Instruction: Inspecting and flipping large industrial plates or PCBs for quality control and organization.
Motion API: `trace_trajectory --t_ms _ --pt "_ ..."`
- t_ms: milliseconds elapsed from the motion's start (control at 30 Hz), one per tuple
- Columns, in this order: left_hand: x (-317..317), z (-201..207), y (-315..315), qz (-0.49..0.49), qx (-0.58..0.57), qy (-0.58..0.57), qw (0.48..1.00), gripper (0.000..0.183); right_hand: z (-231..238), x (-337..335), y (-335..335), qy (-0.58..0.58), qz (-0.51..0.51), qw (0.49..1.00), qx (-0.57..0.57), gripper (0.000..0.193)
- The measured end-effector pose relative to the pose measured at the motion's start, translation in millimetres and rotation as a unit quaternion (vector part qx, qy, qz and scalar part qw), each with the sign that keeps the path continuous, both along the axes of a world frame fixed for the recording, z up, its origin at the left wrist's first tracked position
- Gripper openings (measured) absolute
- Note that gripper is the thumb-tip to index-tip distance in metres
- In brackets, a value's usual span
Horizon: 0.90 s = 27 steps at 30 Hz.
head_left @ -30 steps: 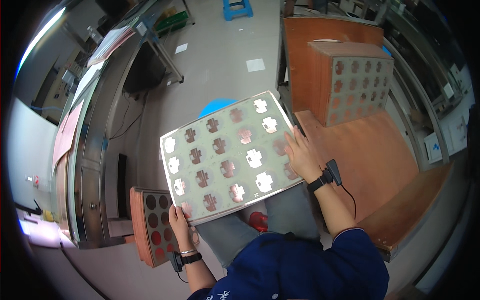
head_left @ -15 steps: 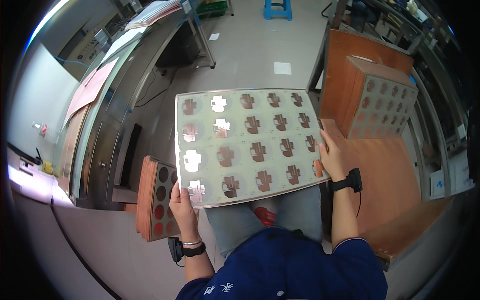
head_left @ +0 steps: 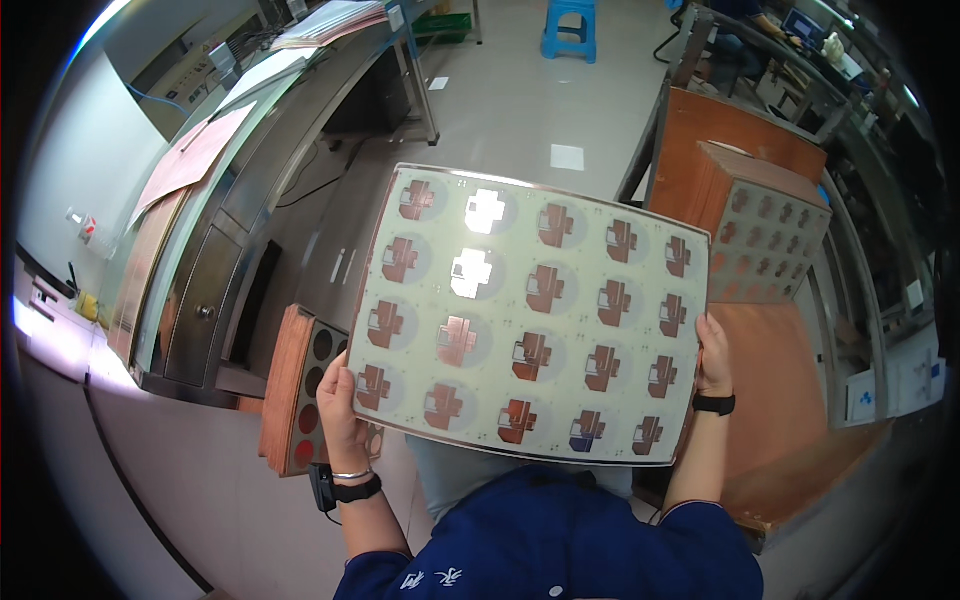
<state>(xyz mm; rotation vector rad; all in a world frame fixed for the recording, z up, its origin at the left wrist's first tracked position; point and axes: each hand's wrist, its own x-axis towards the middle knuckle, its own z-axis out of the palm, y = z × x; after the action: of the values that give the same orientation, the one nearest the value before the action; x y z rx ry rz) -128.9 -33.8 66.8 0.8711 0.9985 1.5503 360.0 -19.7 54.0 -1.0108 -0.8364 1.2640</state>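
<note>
Between my two hands is a pale green circuit board panel [head_left: 490, 330] with rows of shiny copper shapes, held over my lap and tilted. My left hand [head_left: 343, 410] grips its lower left edge, thumb on the face. At the right edge my right hand [head_left: 713, 355] is closed on the panel, with fingers partly hidden behind it. Beside my left hand, lower down, stands a stack of panels [head_left: 285, 390] with copper edges and round dark and red spots. Another stack of similar panels [head_left: 770, 220] leans in the wooden rack at the right.
The brown wooden rack [head_left: 770, 370] with a metal frame fills the right side. Along the left runs a glass-topped metal bench [head_left: 190, 235] bearing pink sheets [head_left: 195, 160]. A blue stool [head_left: 568, 30] stands far ahead, and a person sits at the far right.
The panel has turned clockwise and come nearer, shifting right. My left hand has moved slightly left and down, my right hand right and down; both keep their grip.
</note>
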Motion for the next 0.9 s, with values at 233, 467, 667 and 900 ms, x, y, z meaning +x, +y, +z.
trace_trajectory --t_ms 233,467,667,900 --pt "36 7 19 0.037 0.103 -0.222 0.969 0.057 -38 -20 -4 0.135 -0.073 0.987 0.045 0.038" --pt "124 -24 -1 -0.038 -0.019 -0.235 0.971 0.047 -8 -113 -41 0.179 -0.019 0.982 0.059 0.041" --pt "86 -26 9 -0.066 -0.074 -0.189 0.977 0.048 -15 -63 -37 0.185 -0.098 0.977 0.026 0.037" --pt "62 -62 18 -0.056 -0.121 -0.026 0.991 0.041 -1 -46 -46 -0.029 -0.03 0.997 -0.066 0.038"
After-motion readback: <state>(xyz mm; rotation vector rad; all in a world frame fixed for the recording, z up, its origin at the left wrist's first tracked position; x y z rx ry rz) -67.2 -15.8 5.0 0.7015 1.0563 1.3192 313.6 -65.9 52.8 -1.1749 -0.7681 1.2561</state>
